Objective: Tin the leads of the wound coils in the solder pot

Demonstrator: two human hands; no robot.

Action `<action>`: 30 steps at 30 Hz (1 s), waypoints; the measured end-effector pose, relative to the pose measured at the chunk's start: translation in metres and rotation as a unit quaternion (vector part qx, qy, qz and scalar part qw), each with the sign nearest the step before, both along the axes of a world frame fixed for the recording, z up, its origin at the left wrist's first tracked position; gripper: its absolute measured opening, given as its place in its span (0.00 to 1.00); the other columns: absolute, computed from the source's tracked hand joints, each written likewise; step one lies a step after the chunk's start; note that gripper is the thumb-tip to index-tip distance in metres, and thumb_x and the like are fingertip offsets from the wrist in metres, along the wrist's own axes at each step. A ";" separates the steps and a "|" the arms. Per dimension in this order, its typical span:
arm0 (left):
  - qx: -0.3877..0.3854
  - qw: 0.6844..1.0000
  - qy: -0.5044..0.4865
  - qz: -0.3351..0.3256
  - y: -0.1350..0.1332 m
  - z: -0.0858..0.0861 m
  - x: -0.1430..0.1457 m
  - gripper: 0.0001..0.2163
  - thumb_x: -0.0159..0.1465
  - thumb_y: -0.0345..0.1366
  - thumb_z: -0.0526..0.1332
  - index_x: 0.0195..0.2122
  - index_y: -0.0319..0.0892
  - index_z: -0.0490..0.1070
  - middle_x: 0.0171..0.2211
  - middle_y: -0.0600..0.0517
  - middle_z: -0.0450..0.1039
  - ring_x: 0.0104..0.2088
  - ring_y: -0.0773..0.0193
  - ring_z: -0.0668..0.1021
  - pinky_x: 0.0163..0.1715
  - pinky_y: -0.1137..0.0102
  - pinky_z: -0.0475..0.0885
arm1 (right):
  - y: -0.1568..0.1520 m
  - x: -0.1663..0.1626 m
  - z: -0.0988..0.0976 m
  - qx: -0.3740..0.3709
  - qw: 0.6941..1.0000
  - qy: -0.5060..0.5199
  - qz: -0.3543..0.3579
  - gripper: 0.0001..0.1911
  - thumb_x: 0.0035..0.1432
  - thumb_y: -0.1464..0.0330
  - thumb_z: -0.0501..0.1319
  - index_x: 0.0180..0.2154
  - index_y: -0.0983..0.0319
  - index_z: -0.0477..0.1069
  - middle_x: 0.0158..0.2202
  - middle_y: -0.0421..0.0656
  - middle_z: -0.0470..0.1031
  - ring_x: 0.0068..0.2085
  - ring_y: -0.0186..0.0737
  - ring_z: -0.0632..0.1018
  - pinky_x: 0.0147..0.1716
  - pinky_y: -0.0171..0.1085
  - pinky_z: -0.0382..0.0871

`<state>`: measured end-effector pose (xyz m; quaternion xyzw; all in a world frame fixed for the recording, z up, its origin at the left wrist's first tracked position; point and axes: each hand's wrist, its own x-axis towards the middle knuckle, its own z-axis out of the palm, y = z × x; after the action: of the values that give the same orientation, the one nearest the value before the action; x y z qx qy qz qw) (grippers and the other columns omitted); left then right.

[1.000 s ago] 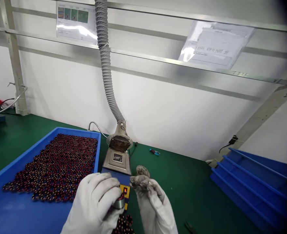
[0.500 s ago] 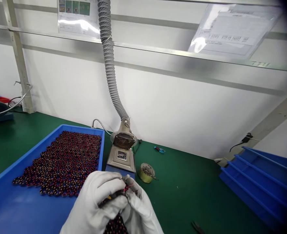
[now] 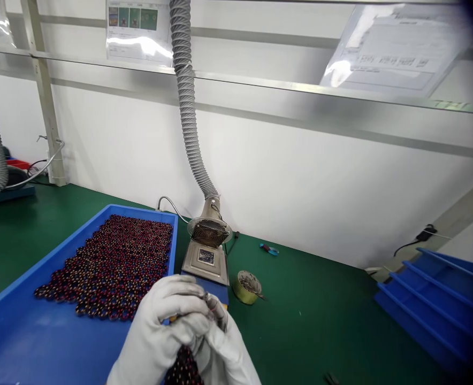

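Observation:
Both hands wear white gloves and meet in front of me at the lower middle. My left hand (image 3: 160,326) is closed, its fingers curled round a small wire-wound ring coil that is almost wholly hidden now. My right hand (image 3: 232,339) pinches at the same spot, thumb and fingertips pressed against the left fingers; its fingertips look dark and soiled. Just under the hands, a heap of dark ring coils (image 3: 184,369) with red and gold flecks shows at the bottom edge. More ring coils (image 3: 128,262) lie packed in rows in the blue tray (image 3: 60,342) to the left.
Behind the hands stands a solder pot (image 3: 206,259) under a fume hood (image 3: 210,230) with a grey hose (image 3: 186,107). Right of it are a round tin (image 3: 244,294) and blue-handled cutters (image 3: 269,249). Stacked blue trays (image 3: 433,305) stand at the right, and a dark tool tip (image 3: 331,378) shows below.
The view has shifted slightly, so the surroundings sit further right. The hands have closed more tightly together, covering the reddish coil that showed between the fingers before.

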<state>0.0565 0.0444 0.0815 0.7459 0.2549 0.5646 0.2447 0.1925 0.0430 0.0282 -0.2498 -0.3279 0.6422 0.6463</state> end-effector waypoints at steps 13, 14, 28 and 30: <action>-0.105 0.992 -0.065 -0.034 -0.005 0.008 0.002 0.03 0.52 0.34 0.64 0.29 0.47 0.77 0.33 0.51 0.79 0.39 0.58 0.78 0.42 0.65 0.74 | -0.007 0.020 0.012 -0.001 0.999 -0.049 0.001 0.05 0.49 0.65 0.65 0.31 0.58 0.75 0.30 0.41 0.79 0.34 0.40 0.79 0.38 0.41 0.73; -0.077 0.993 -0.079 -0.038 -0.004 0.008 0.003 0.02 0.54 0.36 0.64 0.27 0.47 0.77 0.29 0.52 0.78 0.37 0.59 0.78 0.42 0.66 0.74 | -0.004 0.022 0.012 -0.002 0.998 -0.054 0.015 0.04 0.49 0.66 0.65 0.29 0.58 0.75 0.28 0.40 0.79 0.33 0.40 0.79 0.37 0.41 0.73; -0.220 0.970 -0.069 -0.083 -0.009 0.012 0.002 0.11 0.51 0.23 0.55 0.26 0.43 0.75 0.34 0.51 0.75 0.38 0.63 0.76 0.40 0.70 0.71 | 0.000 0.018 -0.001 -0.013 0.999 -0.047 0.007 0.14 0.37 0.66 0.72 0.31 0.58 0.76 0.29 0.42 0.80 0.30 0.40 0.79 0.33 0.39 0.75; -0.215 0.967 -0.106 -0.084 -0.010 0.008 0.002 0.12 0.49 0.22 0.54 0.26 0.43 0.74 0.32 0.52 0.74 0.35 0.64 0.76 0.38 0.70 0.72 | 0.004 0.022 0.000 -0.023 0.999 -0.043 0.011 0.13 0.33 0.68 0.73 0.27 0.58 0.77 0.27 0.40 0.80 0.28 0.37 0.79 0.30 0.34 0.74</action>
<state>0.0588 0.0345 0.0898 0.6300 0.2793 0.5500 0.4718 0.2141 0.0466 0.0284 -0.2882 -0.3433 0.6454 0.6185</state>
